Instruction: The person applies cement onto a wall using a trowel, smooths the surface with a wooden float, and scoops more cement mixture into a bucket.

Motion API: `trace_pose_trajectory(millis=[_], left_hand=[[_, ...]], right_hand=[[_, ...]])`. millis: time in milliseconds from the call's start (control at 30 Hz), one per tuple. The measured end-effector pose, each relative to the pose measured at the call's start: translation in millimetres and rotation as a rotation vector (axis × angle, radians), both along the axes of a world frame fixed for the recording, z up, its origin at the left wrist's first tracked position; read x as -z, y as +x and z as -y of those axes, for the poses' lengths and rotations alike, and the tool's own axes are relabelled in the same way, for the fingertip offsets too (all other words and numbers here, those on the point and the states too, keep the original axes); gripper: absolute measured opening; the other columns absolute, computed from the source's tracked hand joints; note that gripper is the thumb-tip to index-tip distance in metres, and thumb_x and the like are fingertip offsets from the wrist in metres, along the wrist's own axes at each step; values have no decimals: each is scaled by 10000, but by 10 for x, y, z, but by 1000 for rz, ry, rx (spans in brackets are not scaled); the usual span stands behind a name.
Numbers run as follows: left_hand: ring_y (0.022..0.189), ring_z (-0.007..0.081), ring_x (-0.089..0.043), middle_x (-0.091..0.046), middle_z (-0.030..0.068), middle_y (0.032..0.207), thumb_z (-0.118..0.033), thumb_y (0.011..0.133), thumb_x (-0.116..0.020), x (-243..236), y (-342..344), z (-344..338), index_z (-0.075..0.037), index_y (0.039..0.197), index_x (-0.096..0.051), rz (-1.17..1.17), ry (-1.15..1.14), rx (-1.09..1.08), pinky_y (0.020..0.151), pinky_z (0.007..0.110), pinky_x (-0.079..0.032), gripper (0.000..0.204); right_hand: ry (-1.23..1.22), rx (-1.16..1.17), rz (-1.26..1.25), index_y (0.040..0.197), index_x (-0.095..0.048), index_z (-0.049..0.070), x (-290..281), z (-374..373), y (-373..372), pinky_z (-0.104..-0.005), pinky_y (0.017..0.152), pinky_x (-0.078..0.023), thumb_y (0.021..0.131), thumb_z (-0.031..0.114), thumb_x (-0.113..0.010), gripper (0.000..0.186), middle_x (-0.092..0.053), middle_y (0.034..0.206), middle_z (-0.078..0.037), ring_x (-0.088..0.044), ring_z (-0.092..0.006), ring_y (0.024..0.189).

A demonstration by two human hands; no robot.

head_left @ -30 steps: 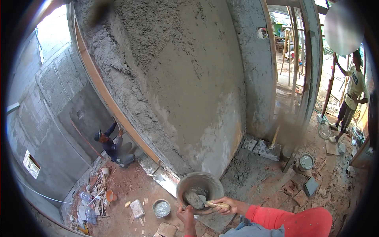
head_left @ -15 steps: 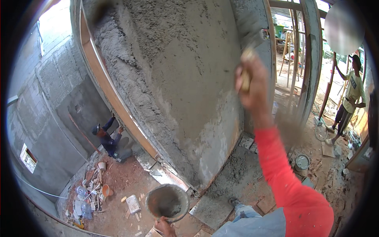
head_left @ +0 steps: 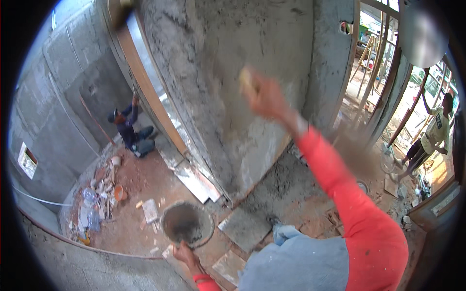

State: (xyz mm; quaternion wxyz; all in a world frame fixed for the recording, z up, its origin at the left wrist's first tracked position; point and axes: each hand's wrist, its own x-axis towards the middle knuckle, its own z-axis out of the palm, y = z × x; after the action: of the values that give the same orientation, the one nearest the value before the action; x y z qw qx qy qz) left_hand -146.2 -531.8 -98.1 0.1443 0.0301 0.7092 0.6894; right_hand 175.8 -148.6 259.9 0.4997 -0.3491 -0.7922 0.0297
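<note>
Both hands are busy. Out in front, the right hand [head_left: 268, 94] is curled tight round a pale wooden handle [head_left: 247, 86], raised before the plastered wall [head_left: 272, 39]; the left hand [head_left: 185, 254], low and near, grips the near rim of a bucket [head_left: 182, 213] with a little grey mortar [head_left: 191, 234] in its bottom. A second ago that handle was down over the bucket; since then it has gone up, first toward the wall's right edge and now farther left, across the middle. That puts the work at the wall, I'd judge, with the bucket only held by. The right hand is blurred, so I can't fairly say whether anything on the handle's far end touches the surface.

That surface looks smooth in the middle, rougher down its left side and paler low down. A brown board [head_left: 131, 53] runs up beyond its left edge, and a flat slab [head_left: 245, 228] lies on the floor near its foot.

Over to the left, a co-worker [head_left: 127, 131] in dark clothes crouches by the board, beyond a heap of rubble [head_left: 102, 201] with an orange bowl [head_left: 120, 193] beside it. Far right, another person [head_left: 434, 128] stands near a dark pole [head_left: 408, 109].
</note>
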Motion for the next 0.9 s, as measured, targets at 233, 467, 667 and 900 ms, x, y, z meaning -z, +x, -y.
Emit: trace_pose_trajectory(millis=[233, 467, 667, 900], left_hand=[[609, 74, -458, -545, -20, 619, -129, 807, -719, -376, 393, -686, 51, 923, -692, -222, -178, 415, 528, 326, -398, 216], [636, 80, -560, -655, 27, 690, -65, 749, -678, -1067, 583, -1349, 42, 927, -746, -250, -120, 854, 581, 300, -469, 219], [640, 94, -599, -678, 59, 695, -52, 756, -659, -1413, 667, -1416, 31, 962, -765, -264, -105, 935, 591, 314, -501, 246], [619, 85, -601, -684, 30, 685, -23, 761, -693, -1262, 794, -1444, 8, 942, -771, -516, -237, 888, 586, 312, -493, 200]], right_hand=[[-799, -534, 605, 1054, -644, -17, 2051, 1553, 178, -462, 739, -537, 910, 212, -659, 271, -695, 889, -261, -692, -446, 841], [-578, -472, 868, 1042, -612, 79, 2472, 1816, -303, -566, 633, -511, 914, 164, -575, 158, -670, 752, -207, -674, -445, 711], [-587, -376, 722, 1065, -610, 29, 2213, 1603, -135, -571, 668, -528, 882, 139, -584, 215, -670, 723, -240, -688, -451, 716], [-423, -305, 722, 1165, -600, 3, 2302, 1639, -221, -565, 661, -508, 829, 96, -620, 349, -687, 742, -209, -695, -412, 709]])
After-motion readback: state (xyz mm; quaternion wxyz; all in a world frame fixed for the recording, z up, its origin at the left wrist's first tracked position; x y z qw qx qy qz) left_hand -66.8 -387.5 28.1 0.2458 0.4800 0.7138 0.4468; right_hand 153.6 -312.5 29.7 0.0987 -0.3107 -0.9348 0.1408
